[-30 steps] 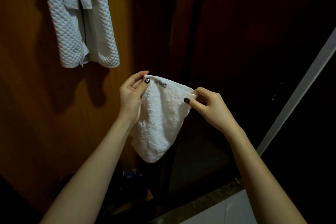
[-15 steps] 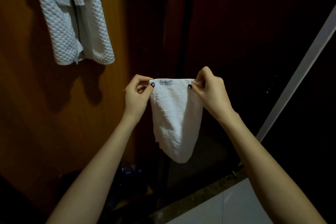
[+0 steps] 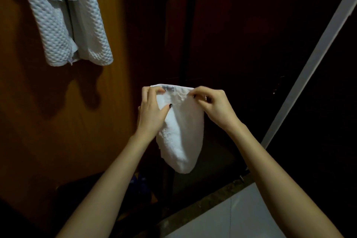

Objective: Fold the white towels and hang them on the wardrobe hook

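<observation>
White towel (image 3: 180,131) hangs right of and below the waffle towel (image 3: 65,17), top edge pinched by left hand (image 3: 152,110) and right hand (image 3: 214,106). Risk: loose fold slipping open, since both pinches look shallow.

The terry towel (image 3: 181,131) is plain white, with a small grey label (image 3: 168,88). The hanging towel (image 3: 63,21) is pale blue-grey with a waffle pattern. The wardrobe door (image 3: 48,121) is orange-brown.

We face a warm brown wooden wardrobe panel (image 3: 48,121) on the left, the brightest surface in a dim room. Beside it stand dark reddish doors (image 3: 241,35), nearly lost in shadow. A pale frame strip (image 3: 309,67) runs diagonally at right. Below, a speckled stone threshold (image 3: 208,200) borders white floor tiles (image 3: 241,218).
</observation>
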Tool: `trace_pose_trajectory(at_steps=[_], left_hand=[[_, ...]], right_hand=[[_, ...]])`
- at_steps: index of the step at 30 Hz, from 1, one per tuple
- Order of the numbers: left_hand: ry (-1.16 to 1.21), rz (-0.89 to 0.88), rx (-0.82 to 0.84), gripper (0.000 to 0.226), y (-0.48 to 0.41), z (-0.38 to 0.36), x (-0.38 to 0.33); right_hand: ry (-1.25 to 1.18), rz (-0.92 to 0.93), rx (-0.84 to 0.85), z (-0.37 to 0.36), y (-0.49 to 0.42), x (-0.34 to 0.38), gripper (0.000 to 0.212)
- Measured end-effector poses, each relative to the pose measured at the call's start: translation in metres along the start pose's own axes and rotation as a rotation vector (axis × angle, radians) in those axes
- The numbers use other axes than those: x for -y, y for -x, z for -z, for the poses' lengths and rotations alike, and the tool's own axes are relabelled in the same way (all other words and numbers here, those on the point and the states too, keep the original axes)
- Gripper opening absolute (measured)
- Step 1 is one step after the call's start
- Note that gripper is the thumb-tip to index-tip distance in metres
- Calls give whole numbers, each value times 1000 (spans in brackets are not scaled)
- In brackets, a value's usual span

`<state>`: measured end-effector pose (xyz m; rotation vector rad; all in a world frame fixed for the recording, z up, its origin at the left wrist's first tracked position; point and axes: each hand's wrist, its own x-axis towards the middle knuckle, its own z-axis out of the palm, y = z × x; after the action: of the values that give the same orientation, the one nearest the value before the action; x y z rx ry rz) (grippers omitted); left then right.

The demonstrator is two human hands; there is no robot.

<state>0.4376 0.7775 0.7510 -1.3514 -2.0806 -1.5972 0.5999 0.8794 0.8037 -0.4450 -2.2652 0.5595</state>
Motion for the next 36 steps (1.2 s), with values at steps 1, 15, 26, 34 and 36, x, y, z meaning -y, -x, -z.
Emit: trace_pose_trajectory(at_steps=[1, 15, 26, 34, 36], left_hand=[[-19, -10, -4, 40, 2, -2, 1], [323, -110, 438, 65, -1, 1, 21], [808, 152, 443, 36, 2, 5, 0], [955, 200, 385, 36, -3, 16, 5], [911, 165, 388, 44, -6, 14, 6]], right_hand=[[13, 1, 26, 1, 1, 0, 22], [-49, -152, 294, 15, -2, 12, 13], [-24, -82, 144, -5, -29, 24, 19], [73, -96, 166, -15, -35, 23, 17], [86, -94, 125, -19, -38, 25, 18]])
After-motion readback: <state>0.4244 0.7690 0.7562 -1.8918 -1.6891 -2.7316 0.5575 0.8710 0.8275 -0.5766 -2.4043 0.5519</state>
